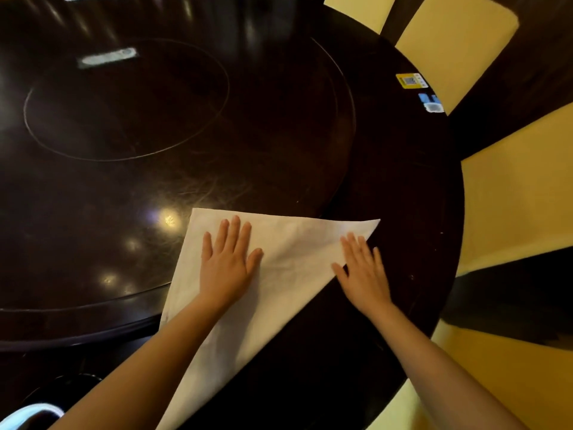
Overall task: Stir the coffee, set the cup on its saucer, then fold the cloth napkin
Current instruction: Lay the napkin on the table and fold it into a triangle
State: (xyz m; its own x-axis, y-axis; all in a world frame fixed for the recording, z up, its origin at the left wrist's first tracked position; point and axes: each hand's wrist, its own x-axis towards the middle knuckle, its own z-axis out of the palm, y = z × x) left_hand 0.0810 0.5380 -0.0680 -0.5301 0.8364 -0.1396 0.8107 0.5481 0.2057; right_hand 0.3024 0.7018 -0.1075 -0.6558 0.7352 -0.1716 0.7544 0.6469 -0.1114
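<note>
Both palms flat, fingers spread — left hand (pixel 228 265) and right hand (pixel 364 273) on triangular napkin (pixel 291 243).

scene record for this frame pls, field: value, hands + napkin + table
napkin: white cloth napkin, lying in a triangle shape, flat on the table
left hand: left hand open, palm down, pressing on the napkin
right hand: right hand open, flat, across the napkin's diagonal edge, partly on the table
table: dark round table with raised turntable
stickers: yellow and blue stickers at the far table edge
cup and saucer: cannot tell if in view
</note>
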